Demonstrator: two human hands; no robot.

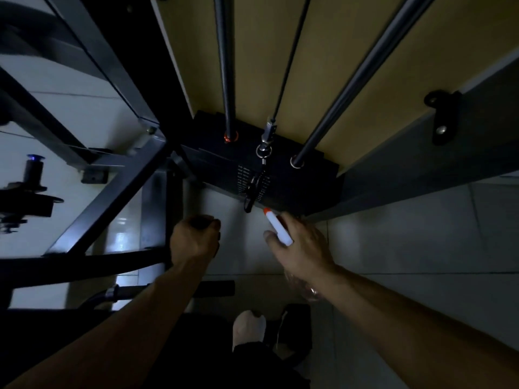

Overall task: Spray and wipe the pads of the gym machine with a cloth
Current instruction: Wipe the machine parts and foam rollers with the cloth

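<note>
Pale tiles [393, 234], weight stack [295, 186] beyond sprayer [278, 230]

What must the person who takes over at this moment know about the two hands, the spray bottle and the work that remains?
Left hand: fingers curled round a dark item; the light is too dim to tell whether it is the cloth.
Right hand: grips the spray bottle, with its orange-tipped nozzle pointing toward the weight stack.
Both hands are above the tiled floor, and neither touches a pad.
Done: cannot tell; no wet or wiped pad shows.
Left: spray the pads, then wipe them. The black roller, which looks padded, is nearest.
</note>
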